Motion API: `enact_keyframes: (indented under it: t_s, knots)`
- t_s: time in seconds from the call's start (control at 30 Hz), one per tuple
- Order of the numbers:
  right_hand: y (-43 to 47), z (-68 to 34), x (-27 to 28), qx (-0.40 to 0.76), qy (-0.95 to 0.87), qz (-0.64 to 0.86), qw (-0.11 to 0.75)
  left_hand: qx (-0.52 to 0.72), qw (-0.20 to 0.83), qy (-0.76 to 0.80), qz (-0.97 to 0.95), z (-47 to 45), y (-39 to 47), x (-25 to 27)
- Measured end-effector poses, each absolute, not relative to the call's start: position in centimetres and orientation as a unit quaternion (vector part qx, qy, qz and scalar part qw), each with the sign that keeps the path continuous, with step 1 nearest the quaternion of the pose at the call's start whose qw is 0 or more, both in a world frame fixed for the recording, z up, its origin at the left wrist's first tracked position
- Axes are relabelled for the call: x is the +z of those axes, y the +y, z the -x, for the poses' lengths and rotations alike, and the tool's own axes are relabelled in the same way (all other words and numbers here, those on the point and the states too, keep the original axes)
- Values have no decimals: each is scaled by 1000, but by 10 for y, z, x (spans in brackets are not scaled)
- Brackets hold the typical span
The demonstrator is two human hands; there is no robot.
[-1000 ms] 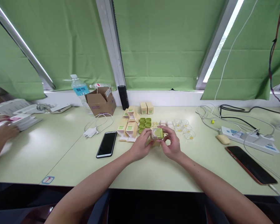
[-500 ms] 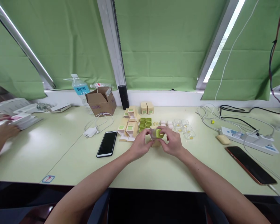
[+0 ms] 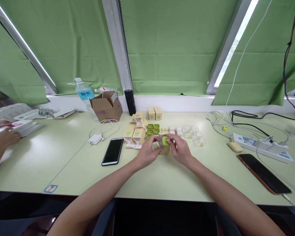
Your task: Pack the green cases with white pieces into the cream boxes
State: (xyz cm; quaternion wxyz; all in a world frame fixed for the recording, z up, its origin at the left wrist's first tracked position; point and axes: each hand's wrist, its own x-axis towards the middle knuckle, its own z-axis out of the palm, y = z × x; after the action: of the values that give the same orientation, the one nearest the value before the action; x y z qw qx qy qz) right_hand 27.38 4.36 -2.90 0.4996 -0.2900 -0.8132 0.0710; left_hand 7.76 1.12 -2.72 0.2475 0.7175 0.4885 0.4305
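Observation:
In the middle of the table, my left hand (image 3: 147, 152) grips a small green cup with a clear plastic cover (image 3: 165, 141) by its clear side. At the green end, the thumb and fingers of my right hand (image 3: 182, 150) are pinched together against it; whether a tiny part is between them I cannot tell. A tan carton (image 3: 165, 151) shows just below the held piece. Beyond my left hand stand several green cups (image 3: 156, 126). Small yellowish pieces (image 3: 164, 129), pale pink pieces (image 3: 179, 131) and clear plastic covers (image 3: 194, 131) lie beyond my right hand.
Open tan cartons (image 3: 137, 135) lie left of the cups, with two closed cartons (image 3: 155, 113) behind. A phone (image 3: 112, 151), a charger (image 3: 95, 138), a brown box (image 3: 107, 106) and a power strip (image 3: 263, 147) surround the area. Another person's hand (image 3: 8, 136) is at far left.
My right fingers have drawn closer together at the green end, and the held piece has turned slightly. More of the tan carton beneath shows. My left hand has barely moved.

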Motion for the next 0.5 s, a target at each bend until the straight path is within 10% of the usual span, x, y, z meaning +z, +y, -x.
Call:
enact_keyframes:
  t_s: [0.5]
  knots:
    - [44, -273, -31, 10, -804, 329, 495, 433, 252, 478, -722, -79, 10, -27]
